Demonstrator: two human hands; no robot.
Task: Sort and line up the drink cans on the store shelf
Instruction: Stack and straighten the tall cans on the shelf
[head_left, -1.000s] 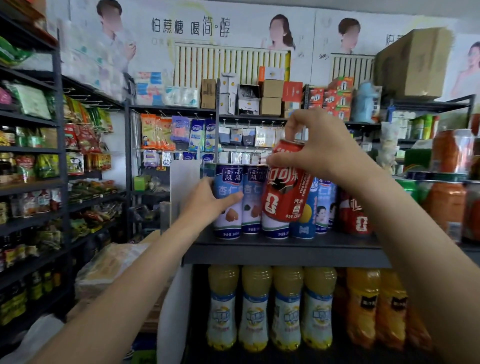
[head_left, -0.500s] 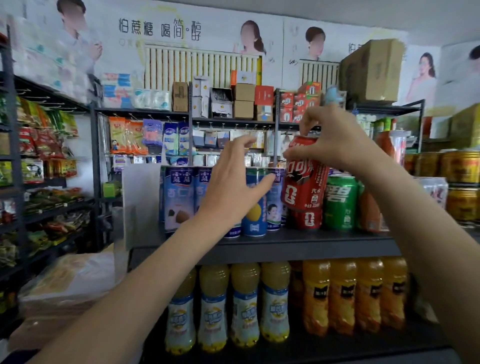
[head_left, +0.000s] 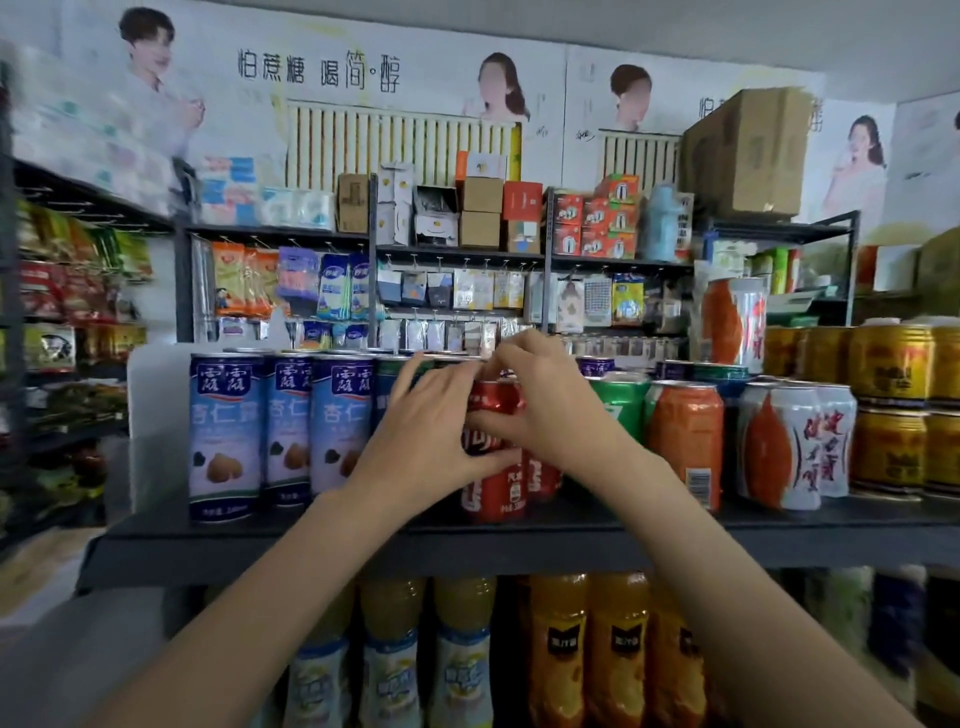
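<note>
Standing now on the dark metal shelf (head_left: 519, 540), the red cylindrical drink can (head_left: 493, 467) that a second ago hung tilted in the air has come down upright just left of the green drink can (head_left: 621, 405), so that by my judgement the placing is nearly done and only squaring it with the row is left. Both hands clasp it: the right hand (head_left: 545, 410) curls over its top and side, while the left hand (head_left: 431, 431), which earlier rested on the tall blue-and-white almond drink cans (head_left: 280, 431) further left of the green one, has crossed over to grip its other side.
</note>
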